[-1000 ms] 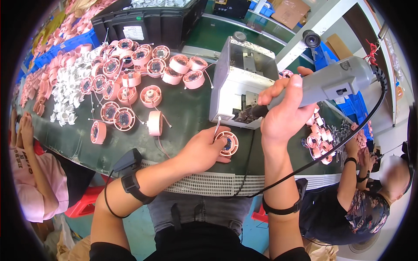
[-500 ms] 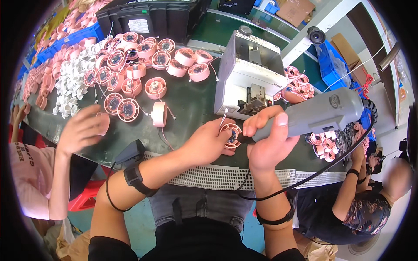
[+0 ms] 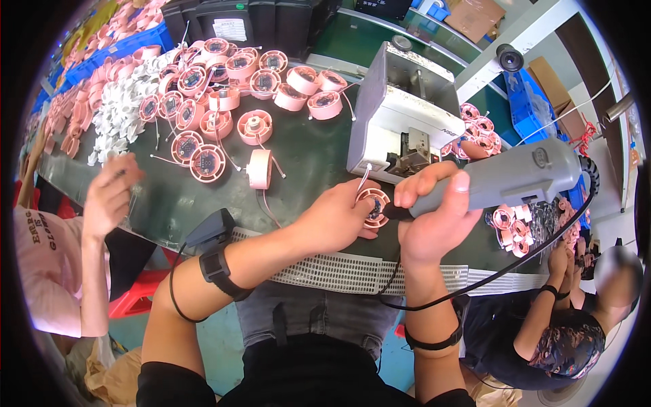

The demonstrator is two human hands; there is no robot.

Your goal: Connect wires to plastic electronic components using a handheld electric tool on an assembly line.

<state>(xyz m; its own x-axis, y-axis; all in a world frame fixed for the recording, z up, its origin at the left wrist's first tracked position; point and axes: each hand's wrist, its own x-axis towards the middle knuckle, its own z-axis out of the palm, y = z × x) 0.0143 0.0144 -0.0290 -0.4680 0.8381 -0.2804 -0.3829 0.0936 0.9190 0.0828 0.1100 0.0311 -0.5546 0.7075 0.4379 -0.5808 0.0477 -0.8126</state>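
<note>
My left hand point(image 3: 337, 216) holds a pink round housing point(image 3: 381, 199) with a circuit board inside, low over the green bench. A thin white wire rises from the housing beside my fingers. In my right hand point(image 3: 437, 227) is a grey corded electric screwdriver point(image 3: 505, 178), lying almost level. Its dark tip points left and meets the right side of the housing; the exact contact is hidden. Just beyond both hands stands a white bench machine point(image 3: 400, 115) with a metal mechanism at its front.
Several wired pink housings point(image 3: 264, 81) cover the bench at left, beside white plastic parts point(image 3: 125, 102). A black crate point(image 3: 271, 30) stands behind. More pink parts point(image 3: 513, 229) lie at right. The screwdriver's black cable point(image 3: 502, 278) loops across my right forearm. Co-workers sit on both sides.
The view has shifted slightly, while my hands keep the housing and screwdriver together. The left co-worker's hand has drawn back, and the pink ring beside it no longer shows.
</note>
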